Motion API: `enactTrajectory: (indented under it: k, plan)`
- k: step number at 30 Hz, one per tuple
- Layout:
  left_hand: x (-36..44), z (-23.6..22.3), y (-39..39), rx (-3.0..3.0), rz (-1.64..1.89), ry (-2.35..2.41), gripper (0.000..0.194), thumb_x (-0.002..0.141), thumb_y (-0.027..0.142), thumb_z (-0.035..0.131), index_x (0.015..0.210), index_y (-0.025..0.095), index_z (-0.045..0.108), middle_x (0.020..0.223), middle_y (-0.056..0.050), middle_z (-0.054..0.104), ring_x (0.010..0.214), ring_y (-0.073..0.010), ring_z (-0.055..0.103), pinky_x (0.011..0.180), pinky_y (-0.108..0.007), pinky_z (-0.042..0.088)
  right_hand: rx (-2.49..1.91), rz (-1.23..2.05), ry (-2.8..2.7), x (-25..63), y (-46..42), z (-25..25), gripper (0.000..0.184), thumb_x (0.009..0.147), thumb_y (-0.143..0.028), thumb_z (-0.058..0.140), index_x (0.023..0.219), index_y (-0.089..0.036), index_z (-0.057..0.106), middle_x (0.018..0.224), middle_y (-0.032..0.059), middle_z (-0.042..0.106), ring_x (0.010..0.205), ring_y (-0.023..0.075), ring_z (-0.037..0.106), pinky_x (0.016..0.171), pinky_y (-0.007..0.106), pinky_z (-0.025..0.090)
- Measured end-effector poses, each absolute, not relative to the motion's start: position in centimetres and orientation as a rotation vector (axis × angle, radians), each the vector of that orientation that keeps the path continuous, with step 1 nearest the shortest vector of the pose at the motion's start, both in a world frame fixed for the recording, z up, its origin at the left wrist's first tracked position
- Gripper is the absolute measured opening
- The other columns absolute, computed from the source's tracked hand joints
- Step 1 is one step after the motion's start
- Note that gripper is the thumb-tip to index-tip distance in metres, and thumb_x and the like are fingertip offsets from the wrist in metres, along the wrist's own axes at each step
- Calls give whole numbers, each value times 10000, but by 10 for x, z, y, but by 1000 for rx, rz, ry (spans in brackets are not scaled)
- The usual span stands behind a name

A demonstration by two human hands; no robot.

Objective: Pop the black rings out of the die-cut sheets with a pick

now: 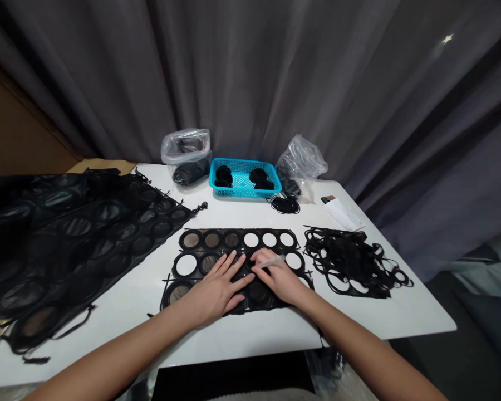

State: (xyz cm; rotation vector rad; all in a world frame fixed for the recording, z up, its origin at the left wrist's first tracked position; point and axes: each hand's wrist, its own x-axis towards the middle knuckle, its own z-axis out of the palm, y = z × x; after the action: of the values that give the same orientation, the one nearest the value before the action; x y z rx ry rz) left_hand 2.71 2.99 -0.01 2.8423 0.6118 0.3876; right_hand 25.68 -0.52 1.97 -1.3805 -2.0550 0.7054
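Observation:
A black mesh sheet (pixel 234 229) with rows of dark-rimmed circles lies flat before me. Some circles are filled with sheer mesh, while others show the white table through them. My left hand (pixel 219 285) presses on the sheet's middle with its fingers spread. Just to the right, my right hand (pixel 275 275) is closed round a slim, pale pen-like tool (pixel 272 261). The tool's tip is hidden by my fingers, and its kind cannot be made out. Both hands cover part of the lower rows.
A larger black circle-patterned sheet (pixel 79 225) spreads over the left side. Tangled black strips (pixel 350 256) lie at right. Behind are a blue basket (pixel 245 192) holding black bundles, two clear plastic bags (pixel 186 146), a black coil (pixel 285 204) and a white paper (pixel 342 214).

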Motion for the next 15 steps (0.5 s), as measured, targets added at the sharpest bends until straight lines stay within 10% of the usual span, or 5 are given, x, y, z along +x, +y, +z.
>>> enactTrajectory:
  k: [15]
  plan:
    - [19, 15, -8, 2888, 278, 514, 548, 986, 440, 557, 1485, 251, 432, 1588, -142, 336, 1479, -314, 284, 1188, -505, 279, -1539, 762, -1730, 282, -24, 46, 210, 992, -333, 452, 965, -227, 631, 951, 41, 688, 877, 206, 620, 815, 311, 447]
